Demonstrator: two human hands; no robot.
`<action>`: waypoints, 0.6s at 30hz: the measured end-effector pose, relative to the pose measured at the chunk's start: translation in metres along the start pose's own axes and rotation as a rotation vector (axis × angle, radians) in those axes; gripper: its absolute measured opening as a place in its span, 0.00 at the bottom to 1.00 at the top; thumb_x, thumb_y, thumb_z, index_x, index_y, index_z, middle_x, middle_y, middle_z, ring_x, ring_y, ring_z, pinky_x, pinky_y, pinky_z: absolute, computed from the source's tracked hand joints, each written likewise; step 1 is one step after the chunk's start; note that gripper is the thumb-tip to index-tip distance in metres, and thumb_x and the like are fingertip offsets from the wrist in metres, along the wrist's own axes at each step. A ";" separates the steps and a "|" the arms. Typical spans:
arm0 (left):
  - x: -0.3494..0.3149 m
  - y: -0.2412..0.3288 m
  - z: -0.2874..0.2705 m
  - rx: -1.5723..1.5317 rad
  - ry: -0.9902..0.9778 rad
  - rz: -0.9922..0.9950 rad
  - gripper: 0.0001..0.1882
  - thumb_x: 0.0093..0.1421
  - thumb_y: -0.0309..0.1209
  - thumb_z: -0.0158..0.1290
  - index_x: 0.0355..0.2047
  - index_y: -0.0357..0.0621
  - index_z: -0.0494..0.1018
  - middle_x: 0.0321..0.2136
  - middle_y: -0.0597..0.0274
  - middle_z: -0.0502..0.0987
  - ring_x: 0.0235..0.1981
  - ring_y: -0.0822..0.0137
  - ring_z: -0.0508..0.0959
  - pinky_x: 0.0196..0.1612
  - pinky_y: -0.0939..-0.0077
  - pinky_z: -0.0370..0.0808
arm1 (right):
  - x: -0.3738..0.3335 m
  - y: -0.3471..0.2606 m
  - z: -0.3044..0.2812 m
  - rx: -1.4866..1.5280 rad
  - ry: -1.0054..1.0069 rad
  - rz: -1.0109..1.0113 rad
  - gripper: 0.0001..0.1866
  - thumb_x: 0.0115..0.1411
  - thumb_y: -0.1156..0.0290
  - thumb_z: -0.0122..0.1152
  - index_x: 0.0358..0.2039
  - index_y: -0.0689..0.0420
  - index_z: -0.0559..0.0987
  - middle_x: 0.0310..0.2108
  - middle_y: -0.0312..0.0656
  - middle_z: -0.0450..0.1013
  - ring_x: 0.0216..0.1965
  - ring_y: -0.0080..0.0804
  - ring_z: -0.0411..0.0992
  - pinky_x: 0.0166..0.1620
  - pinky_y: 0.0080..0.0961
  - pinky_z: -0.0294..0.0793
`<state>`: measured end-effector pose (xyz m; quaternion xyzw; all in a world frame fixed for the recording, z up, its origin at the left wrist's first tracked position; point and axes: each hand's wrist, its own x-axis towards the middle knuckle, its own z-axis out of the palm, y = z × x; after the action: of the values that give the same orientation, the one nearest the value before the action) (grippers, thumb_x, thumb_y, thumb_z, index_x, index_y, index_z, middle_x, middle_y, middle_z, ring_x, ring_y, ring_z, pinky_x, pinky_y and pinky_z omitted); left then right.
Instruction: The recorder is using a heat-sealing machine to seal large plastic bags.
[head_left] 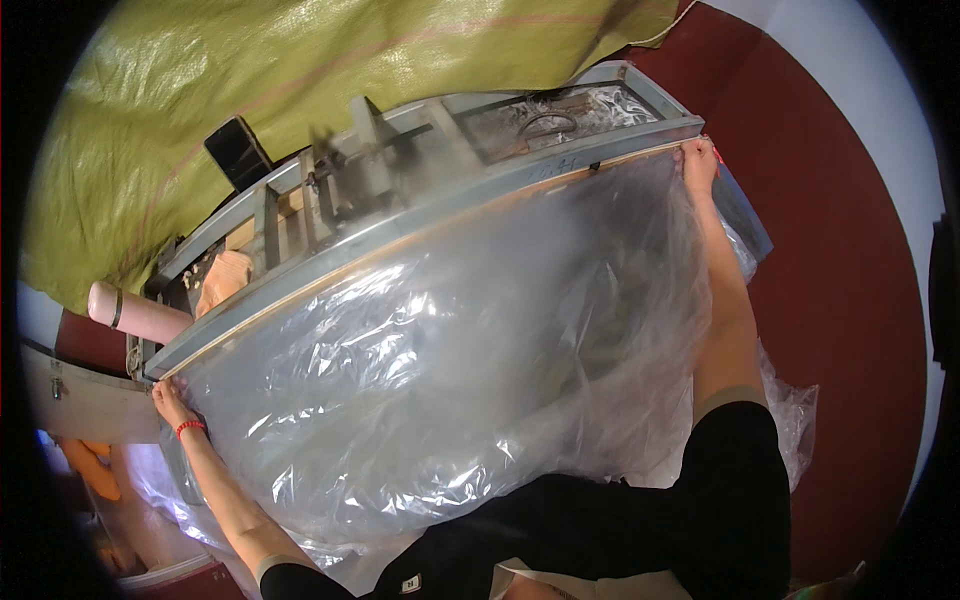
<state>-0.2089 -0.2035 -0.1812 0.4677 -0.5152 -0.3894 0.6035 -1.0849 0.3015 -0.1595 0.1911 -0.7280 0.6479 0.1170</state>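
A big clear plastic sheet [420, 370], wrinkled and shiny, spreads across the space between my arms and hangs toward my body. Its far edge runs along the front of a long grey metal frame [400, 222], beside a thin tan strip [480, 210]. At the frame's left end, my left hand [172, 402] is closed on a corner of the sheet, a red bracelet round the wrist. My right hand [700, 165] pinches the sheet's edge at the frame's far right end. Both arms are stretched wide; the fingertips are small in view.
Inside the frame are metal crossbars, an orange cloth [225, 280] and a curved handle [547, 122]. A pink cylinder [140, 312] juts out at the left end. A dark phone [238, 153] leans behind, against a yellow-green woven sheet [300, 60]. Dark red floor [830, 300] lies to the right.
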 end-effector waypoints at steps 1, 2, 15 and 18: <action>0.000 0.000 -0.001 0.003 0.015 0.013 0.07 0.55 0.33 0.48 0.25 0.45 0.65 0.20 0.67 0.68 0.21 0.75 0.68 0.29 0.79 0.71 | -0.002 -0.002 0.000 0.020 -0.026 0.042 0.07 0.50 0.70 0.52 0.20 0.59 0.69 0.16 0.37 0.69 0.16 0.21 0.66 0.21 0.17 0.65; -0.002 0.001 0.003 0.003 0.022 0.014 0.07 0.55 0.33 0.48 0.25 0.45 0.65 0.20 0.67 0.68 0.21 0.75 0.68 0.29 0.79 0.71 | -0.004 -0.005 0.000 0.039 -0.050 0.079 0.07 0.51 0.70 0.52 0.21 0.59 0.70 0.17 0.38 0.69 0.16 0.21 0.66 0.21 0.17 0.65; -0.126 0.136 0.012 0.170 -0.361 0.116 0.03 0.56 0.24 0.43 0.30 0.44 0.67 0.21 0.74 0.66 0.19 0.84 0.61 0.21 0.90 0.56 | -0.053 -0.071 -0.119 -0.458 -0.028 -0.145 0.14 0.53 0.62 0.57 0.30 0.62 0.78 0.25 0.34 0.74 0.28 0.17 0.67 0.35 0.16 0.66; -0.164 0.168 0.011 0.165 -0.382 0.138 0.01 0.56 0.26 0.45 0.30 0.44 0.67 0.23 0.72 0.68 0.22 0.82 0.65 0.24 0.89 0.62 | -0.030 -0.030 -0.163 -0.619 0.142 -0.300 0.14 0.55 0.65 0.53 0.35 0.62 0.76 0.34 0.43 0.74 0.36 0.31 0.71 0.43 0.25 0.67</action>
<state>-0.2488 -0.0056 -0.0613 0.3970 -0.6812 -0.3853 0.4795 -1.0579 0.4638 -0.1236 0.2059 -0.8437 0.3837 0.3139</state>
